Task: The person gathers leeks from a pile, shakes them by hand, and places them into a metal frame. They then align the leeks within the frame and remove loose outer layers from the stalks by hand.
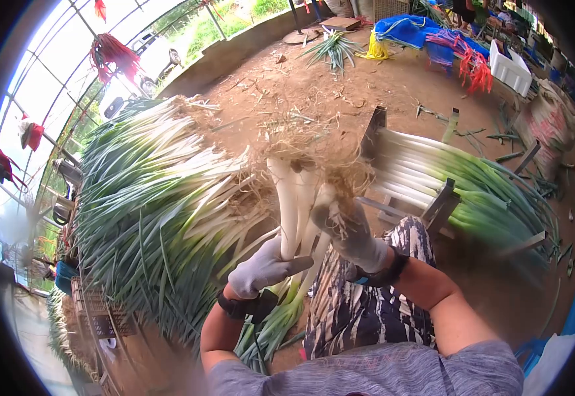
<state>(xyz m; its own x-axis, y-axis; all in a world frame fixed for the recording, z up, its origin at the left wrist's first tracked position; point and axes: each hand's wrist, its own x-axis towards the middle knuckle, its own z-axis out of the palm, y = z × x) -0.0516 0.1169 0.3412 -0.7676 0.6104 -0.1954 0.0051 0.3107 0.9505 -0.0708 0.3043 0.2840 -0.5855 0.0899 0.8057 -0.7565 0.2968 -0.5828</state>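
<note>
Both of my hands wear pale work gloves. My left hand [269, 267] is closed around the white stalks of several leeks [289, 204], held roots up in front of my knees. Near their root ends, my right hand [352, 237] is wrapped round the upper part of one leek, its glove dirty at the fingers. Shaggy brown roots [347, 171] hang over that glove and hide part of the grip. The green leaves [281, 323] of the held leeks trail down beside my leg.
A big pile of leeks [162, 204] lies on the left, roots towards the middle. To the right, trimmed leeks [426, 165] rest in a metal rack [440, 204]. Farther off are a white foam box [510, 68], a blue sheet [403, 30] and red ties [475, 72].
</note>
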